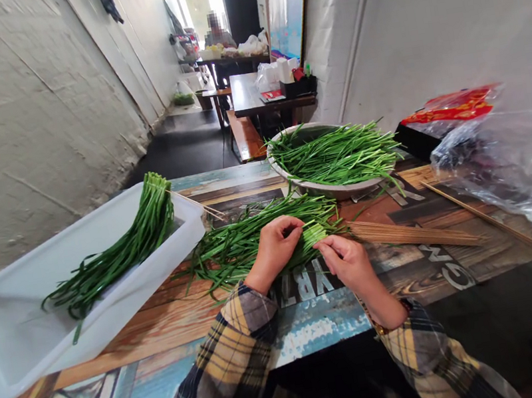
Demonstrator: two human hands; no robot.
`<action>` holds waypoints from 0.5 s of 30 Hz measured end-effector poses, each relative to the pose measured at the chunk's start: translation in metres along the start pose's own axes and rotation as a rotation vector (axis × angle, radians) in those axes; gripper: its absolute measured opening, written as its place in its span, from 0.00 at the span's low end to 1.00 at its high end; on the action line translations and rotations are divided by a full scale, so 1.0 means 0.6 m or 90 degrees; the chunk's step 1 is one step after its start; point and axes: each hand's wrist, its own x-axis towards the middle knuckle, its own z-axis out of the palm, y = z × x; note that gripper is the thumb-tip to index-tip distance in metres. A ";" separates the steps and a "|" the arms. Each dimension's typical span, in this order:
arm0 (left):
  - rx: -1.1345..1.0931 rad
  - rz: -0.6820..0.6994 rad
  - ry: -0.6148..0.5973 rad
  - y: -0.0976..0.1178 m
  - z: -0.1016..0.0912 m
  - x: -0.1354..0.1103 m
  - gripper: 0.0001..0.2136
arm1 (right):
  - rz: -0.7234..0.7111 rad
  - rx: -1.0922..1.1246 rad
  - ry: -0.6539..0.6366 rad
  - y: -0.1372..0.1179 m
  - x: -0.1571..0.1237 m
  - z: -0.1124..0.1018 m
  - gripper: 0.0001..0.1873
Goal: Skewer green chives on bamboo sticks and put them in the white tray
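A loose bunch of garlic chives lies on the table in front of me, its pale cut ends towards the right. My left hand is closed over these ends, thumb and forefinger pinching stems. Just right of it, my right hand pinches at the same pale ends. What appears to be a thin bamboo skewer runs under the right palm along the wrist, mostly hidden. Beside this hand lies a fan of bamboo skewers. A tidy bunch of chives, threaded on skewers at its top, rests in the white tub.
A round basin heaped with chives stands at the table's far side. Clear plastic bags and a single stick lie at right. Beyond are another table, a bench and a seated person.
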 end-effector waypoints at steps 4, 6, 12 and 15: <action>0.034 0.021 0.005 0.003 -0.001 -0.001 0.06 | 0.005 -0.002 -0.002 0.001 -0.001 0.000 0.16; 0.042 0.030 0.003 0.003 0.000 -0.002 0.07 | 0.008 0.007 -0.003 0.001 -0.001 0.000 0.16; 0.042 0.028 -0.002 0.003 0.002 -0.003 0.09 | 0.019 0.022 -0.004 0.006 0.000 0.001 0.16; 0.036 0.017 0.001 0.003 0.001 -0.003 0.08 | 0.022 0.019 -0.004 0.008 0.000 0.001 0.16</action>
